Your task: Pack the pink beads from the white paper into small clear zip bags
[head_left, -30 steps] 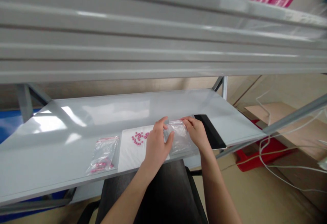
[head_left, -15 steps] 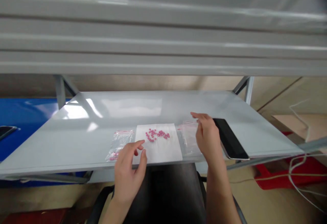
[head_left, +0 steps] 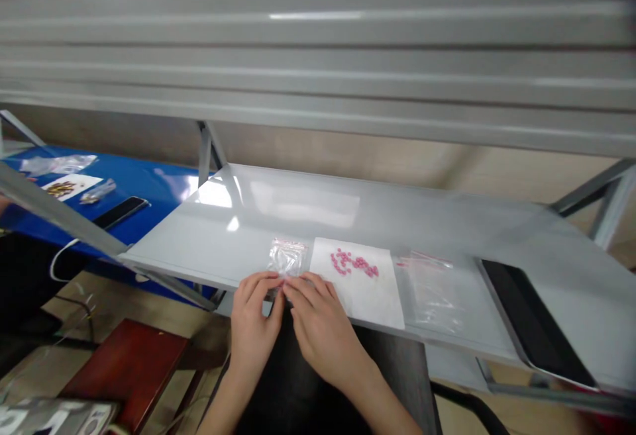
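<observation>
A small clear zip bag (head_left: 287,256) lies near the front edge of the grey table. At its near end my left hand (head_left: 254,321) and my right hand (head_left: 322,326) meet, fingertips closed together on the plastic. A little pink shows between the fingertips; the pieces there are mostly hidden. Right of the bag, a white sheet of paper (head_left: 372,304) carries small round pink pieces (head_left: 365,267) in two loose clusters. Further right lie flat clear zip bags (head_left: 433,292) with red-lined tops.
A dark-screened tablet (head_left: 536,322) lies at the right. A shelf of grey slats (head_left: 318,77) hangs over the table. On the blue table (head_left: 163,183) at left are a phone (head_left: 122,212) and a paper with brownish pieces (head_left: 62,188). Below stands a reddish-brown stool (head_left: 126,372).
The view has turned left. My right hand has crossed from beside the tablet to the left zip bag. My left hand has moved onto the bag's near end, and both have closed there.
</observation>
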